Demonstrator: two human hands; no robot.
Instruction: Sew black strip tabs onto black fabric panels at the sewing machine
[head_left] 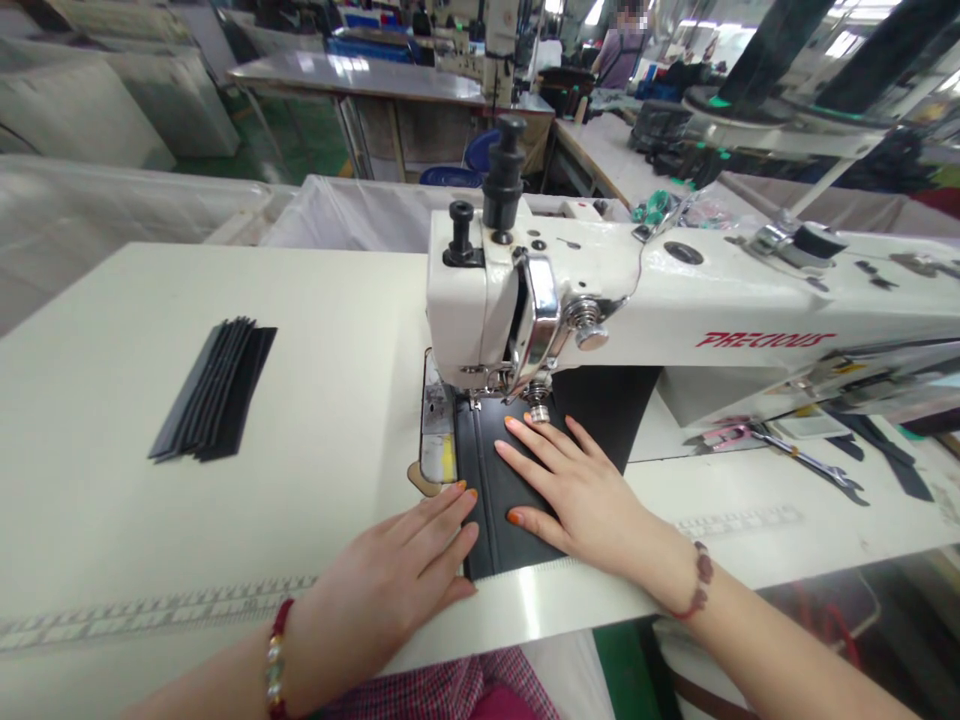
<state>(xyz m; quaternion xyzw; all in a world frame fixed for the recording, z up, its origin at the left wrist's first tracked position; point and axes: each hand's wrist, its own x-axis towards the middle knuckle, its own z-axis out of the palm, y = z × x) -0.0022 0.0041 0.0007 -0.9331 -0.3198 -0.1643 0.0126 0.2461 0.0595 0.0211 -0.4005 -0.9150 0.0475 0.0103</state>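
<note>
A black leather-like panel (517,540) lies under the presser foot of a white sewing machine (480,310), with a raised seam running along its left side. On top of the panel my right hand (570,490) rests flat, its fingers spread near the needle area. Beside the panel's left edge, my left hand (405,570) touches it with extended fingertips; its palm is over the table. The back part of the panel passes beneath the machine arm. Nothing is gripped in either hand.
A stack of black strips (217,390) lies on the table at left. Right of the panel are pink-handled snips (724,437), a wrench (817,465) and black scraps (892,455). Printed rulers (247,602) run along the front edge. A person (621,55) stands in the background.
</note>
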